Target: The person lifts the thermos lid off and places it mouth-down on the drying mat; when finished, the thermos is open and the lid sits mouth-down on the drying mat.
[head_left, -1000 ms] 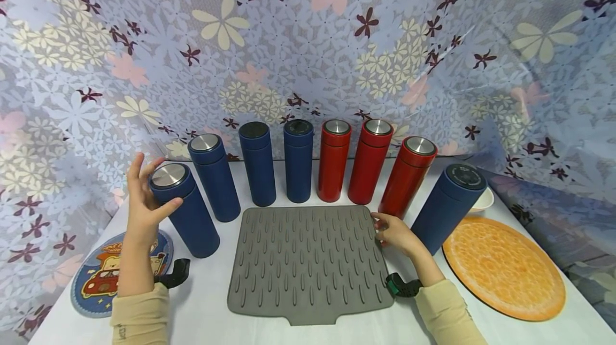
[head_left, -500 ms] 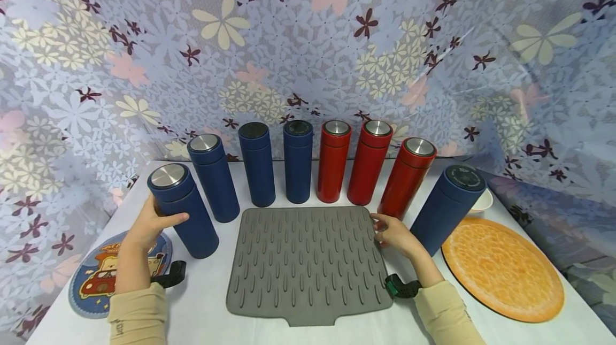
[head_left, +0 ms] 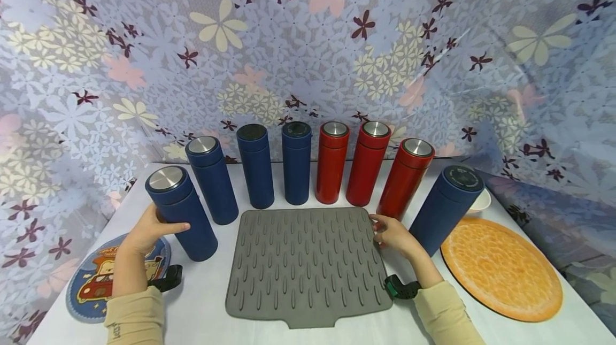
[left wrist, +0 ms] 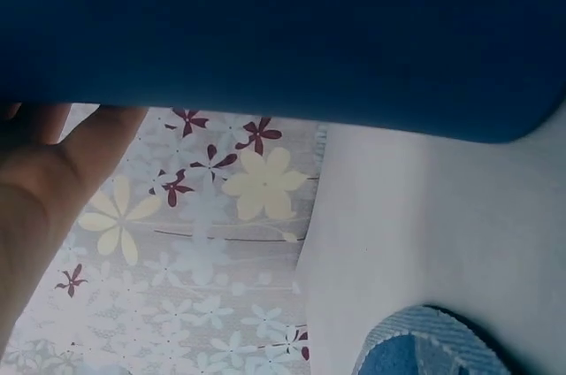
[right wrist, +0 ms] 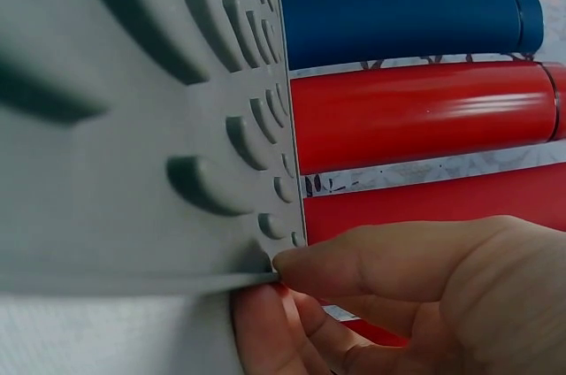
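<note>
In the head view my left hand [head_left: 146, 229] is at the leftmost blue thermos [head_left: 184, 216], which has a silver lid. Its thumb lies across the front while the other fingers pass behind. The left wrist view has this blue thermos [left wrist: 292, 34] filling the top, with the hand [left wrist: 66, 158] at its edge and most fingertips hidden. My right hand [head_left: 397, 237] pinches the right edge of a grey ridged mat [head_left: 308, 265] near its far corner. Up close, in the right wrist view, thumb and fingers of the hand [right wrist: 398, 291] grip the mat's corner [right wrist: 256, 260].
Behind the mat stand more blue thermoses [head_left: 255, 168] and several red thermoses [head_left: 332, 166]. A blue thermos with a dark lid [head_left: 445, 211] is beside my right hand. Round mats lie at both sides: a cartoon one [head_left: 115, 275] left, an orange one [head_left: 502, 270] right. A white bowl [head_left: 481, 201] is partly hidden.
My left hand has come down from near the leftmost thermos's lid to its middle, and its raised fingers have gone behind it. My right hand stays on the mat.
</note>
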`<state>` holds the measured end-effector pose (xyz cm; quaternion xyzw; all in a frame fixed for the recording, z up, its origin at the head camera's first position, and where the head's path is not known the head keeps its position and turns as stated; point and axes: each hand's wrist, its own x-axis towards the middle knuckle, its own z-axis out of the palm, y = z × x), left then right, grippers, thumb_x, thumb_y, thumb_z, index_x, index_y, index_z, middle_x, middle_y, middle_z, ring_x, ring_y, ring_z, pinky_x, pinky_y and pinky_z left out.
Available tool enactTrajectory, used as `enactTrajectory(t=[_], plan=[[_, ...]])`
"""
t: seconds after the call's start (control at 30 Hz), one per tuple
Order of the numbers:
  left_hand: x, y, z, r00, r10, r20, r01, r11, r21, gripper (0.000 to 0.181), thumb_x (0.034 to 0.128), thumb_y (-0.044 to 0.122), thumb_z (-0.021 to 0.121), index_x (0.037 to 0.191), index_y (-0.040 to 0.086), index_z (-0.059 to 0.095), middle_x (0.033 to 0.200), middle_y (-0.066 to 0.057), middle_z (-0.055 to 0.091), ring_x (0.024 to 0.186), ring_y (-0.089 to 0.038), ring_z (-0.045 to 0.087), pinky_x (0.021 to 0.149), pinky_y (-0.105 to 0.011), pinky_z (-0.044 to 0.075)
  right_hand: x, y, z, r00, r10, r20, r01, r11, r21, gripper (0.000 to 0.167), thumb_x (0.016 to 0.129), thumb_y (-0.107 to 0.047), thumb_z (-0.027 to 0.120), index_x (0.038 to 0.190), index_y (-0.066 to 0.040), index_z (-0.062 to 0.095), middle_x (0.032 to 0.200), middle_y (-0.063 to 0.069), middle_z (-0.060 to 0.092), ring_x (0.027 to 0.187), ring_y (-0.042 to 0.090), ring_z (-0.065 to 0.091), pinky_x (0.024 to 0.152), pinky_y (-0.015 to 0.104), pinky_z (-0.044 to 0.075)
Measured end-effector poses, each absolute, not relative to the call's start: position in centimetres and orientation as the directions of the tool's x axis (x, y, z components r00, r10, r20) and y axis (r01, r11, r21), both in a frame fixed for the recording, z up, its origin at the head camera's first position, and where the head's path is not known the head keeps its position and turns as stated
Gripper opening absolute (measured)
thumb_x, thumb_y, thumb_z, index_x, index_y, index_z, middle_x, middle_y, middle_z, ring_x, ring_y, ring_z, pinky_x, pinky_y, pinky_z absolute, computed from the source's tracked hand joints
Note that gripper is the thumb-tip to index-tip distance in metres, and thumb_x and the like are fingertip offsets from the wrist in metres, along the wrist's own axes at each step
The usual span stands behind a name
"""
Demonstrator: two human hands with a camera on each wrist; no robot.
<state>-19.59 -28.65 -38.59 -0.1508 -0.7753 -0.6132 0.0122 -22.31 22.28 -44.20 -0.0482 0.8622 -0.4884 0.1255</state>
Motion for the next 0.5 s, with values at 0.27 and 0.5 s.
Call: enactTrajectory(t=[0.27, 0.5], plan=[[-19.7, -28.2, -38.0, -0.932, 0.222, 0.286, 0.317, 0.121, 0.941, 0.073, 0.0681, -0.016, 0.067, 0.124, 0.024, 0.043, 0.109, 0.014, 0.059, 0.095, -0.004, 0.060, 0.077, -0.020, 0.050, -22.3, 22.2, -44.0, -0.965, -0.195, -0.176, 0.050, 0.522, -0.852, 0.063, 0.071, 0.011, 0.052, 0.132, 0.015, 0.037, 0.096, 0.019, 0.052, 0.078, 0.020, 0.051, 0.057, 0.031, 0.050], [-19.5, -25.9, -36.3, -0.902, 0.180, 0.392, 0.413, 0.101, 0.905, 0.078, 0.0611, -0.021, 0.068, 0.123, 0.022, 0.049, 0.112, 0.015, 0.059, 0.100, -0.002, 0.057, 0.081, -0.015, 0.046, -22.1, 22.2, -44.0, -0.966, -0.195, -0.170, 0.046, 0.517, -0.855, 0.063, 0.071, 0.011, 0.052, 0.131, 0.016, 0.037, 0.094, 0.019, 0.052, 0.079, 0.021, 0.051, 0.057, 0.032, 0.050]])
